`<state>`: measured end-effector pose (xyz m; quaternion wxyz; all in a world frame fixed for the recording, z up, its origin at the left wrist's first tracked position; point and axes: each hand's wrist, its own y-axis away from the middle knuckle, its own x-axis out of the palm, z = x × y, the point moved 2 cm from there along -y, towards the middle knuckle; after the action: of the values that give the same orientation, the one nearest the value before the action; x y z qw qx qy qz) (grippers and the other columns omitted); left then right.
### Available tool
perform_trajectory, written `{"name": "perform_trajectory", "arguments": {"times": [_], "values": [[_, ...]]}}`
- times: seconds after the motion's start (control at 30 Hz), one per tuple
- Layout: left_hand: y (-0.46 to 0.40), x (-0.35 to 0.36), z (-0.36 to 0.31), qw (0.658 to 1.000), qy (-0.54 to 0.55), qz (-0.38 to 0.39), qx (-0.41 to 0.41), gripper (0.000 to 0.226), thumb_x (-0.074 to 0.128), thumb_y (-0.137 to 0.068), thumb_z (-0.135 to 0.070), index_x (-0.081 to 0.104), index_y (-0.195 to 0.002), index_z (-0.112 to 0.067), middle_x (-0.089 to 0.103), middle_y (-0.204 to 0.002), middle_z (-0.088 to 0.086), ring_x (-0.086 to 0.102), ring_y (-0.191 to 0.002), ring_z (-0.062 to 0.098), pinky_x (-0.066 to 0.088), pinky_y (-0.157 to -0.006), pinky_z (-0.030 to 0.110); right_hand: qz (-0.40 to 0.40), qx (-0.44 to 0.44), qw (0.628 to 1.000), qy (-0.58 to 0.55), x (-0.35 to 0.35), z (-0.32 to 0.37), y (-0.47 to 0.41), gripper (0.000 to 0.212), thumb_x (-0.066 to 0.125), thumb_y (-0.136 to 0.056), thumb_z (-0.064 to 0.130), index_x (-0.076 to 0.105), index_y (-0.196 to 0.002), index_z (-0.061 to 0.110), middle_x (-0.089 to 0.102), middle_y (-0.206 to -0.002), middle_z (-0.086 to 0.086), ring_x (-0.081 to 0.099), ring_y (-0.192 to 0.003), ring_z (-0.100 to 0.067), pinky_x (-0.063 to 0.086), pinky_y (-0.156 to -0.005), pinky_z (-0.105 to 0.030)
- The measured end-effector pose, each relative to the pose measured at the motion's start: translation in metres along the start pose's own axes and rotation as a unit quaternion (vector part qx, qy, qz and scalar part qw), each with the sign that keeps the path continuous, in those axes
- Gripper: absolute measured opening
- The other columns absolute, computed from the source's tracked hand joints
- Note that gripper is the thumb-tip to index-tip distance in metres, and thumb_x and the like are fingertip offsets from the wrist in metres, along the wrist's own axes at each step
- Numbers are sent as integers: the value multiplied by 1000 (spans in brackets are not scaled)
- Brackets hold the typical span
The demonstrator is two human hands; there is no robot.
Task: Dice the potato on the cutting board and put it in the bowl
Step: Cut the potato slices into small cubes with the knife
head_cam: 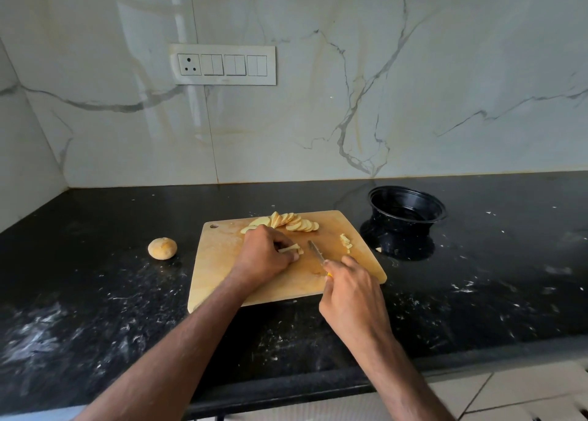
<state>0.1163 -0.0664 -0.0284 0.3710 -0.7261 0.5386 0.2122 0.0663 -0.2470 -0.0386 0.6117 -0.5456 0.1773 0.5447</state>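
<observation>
1. Potato strips (291,248) are pinned under the curled fingers of the left hand (265,255) on the cutting board (222,261).
2. Knife (316,250) is gripped by the right hand (351,293), just beside the strips.
3. Potato slices (294,221) are fanned along the board's far edge; cut pieces (346,242) lie near the empty black bowl (407,209).
4. A whole potato (162,248) is left on the counter (95,293).

Two bare forearms come into the head view from the bottom edge, and no sleeve, cuff or glove covers either of them up to where the picture cuts them off. The left hand (265,255) and the right hand (351,296) wear no ring, watch or band (at least none on the sides that show). Fine hair shows along both forearms.
</observation>
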Motion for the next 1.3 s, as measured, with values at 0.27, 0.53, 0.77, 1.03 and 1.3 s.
{"name": "perform_trajectory", "arguments": {"times": [0.27, 0.53, 0.77, 1.03, 1.3], "values": [[0, -3, 3, 1000, -12, 7, 22, 29, 87, -78, -28, 80, -104, -18, 76, -100, -5, 61, -80, 0, 42, -66, 2, -3, -19, 1000, -12, -2, 4, 3, 29, 60, -96, 18, 68, -123, 19, 61, -103, 8, 66, -78, -12, 58, -73, -28], [2, -3, -1, 999, -30, -10, 7, 34, 87, -78, -32, 79, -109, -19, 75, -101, -4, 58, -79, 3, 45, -69, 15, -14, -8, 1000, -18, -3, 5, 3, 28, 63, -94, 18, 70, -122, 18, 63, -100, 7, 66, -76, -10, 57, -70, -25], [0, -5, 1, 1000, -25, -6, -1, 17, 89, -75, -32, 82, -87, -22, 68, -74, -14, 56, -63, 4, 42, -54, 16, -32, -28, 999, -30, 1, 11, -5, 26, 66, -92, 17, 72, -117, 17, 61, -92, 8, 55, -65, -6, 40, -64, -16], [-1, -1, -1, 997, -59, 2, 51, 22, 82, -84, -26, 81, -105, -21, 75, -102, -3, 54, -80, 5, 40, -66, 11, -33, -29, 998, -48, 8, 10, -6, 21, 69, -88, 15, 73, -109, 17, 51, -83, 13, 40, -60, -2, 25, -58, -6], [-3, 1, -1, 999, -35, 1, 24, 11, 83, -83, -21, 83, -92, -17, 76, -90, -5, 59, -78, 7, 39, -66, 16, 7, -48, 998, -30, 9, 15, -8, 28, 56, -97, 21, 67, -123, 18, 60, -108, 8, 67, -77, -13, 58, -71, -29]]}}
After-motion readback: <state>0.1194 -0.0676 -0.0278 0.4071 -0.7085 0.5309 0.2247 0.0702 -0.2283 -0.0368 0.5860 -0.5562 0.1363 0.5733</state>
